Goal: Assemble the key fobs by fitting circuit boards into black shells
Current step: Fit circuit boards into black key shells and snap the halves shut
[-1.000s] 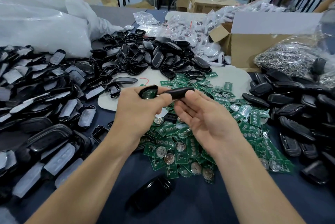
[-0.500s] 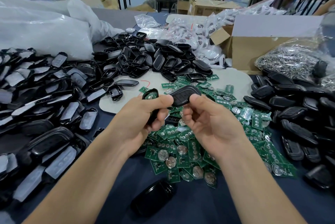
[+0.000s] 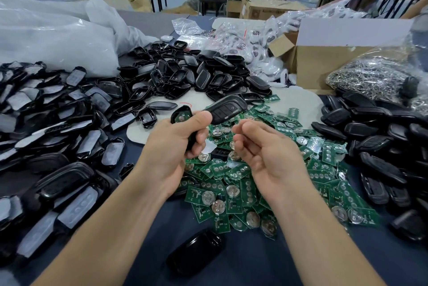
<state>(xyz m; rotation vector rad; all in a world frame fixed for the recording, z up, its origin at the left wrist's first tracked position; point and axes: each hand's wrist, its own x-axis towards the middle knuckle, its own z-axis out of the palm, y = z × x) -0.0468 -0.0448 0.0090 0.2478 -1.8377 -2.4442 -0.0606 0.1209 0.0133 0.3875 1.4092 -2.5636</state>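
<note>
Gripping two glossy black shells (image 3: 222, 109), left hand (image 3: 176, 146); right hand (image 3: 266, 153) loosely curled, empty.

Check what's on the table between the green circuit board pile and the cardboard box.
Head view: a pale flat mat lies between the circuit board pile and cardboard box, mostly bare there.

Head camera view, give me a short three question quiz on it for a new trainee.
1. True or false: the right hand holds a shell.
2. Which hand holds the shell half with a green board?
3. The button cover is: A) on the table, B) in the left hand, C) in the cardboard box.

Key: 1 false, it is empty; 2 left; 3 B.
</note>
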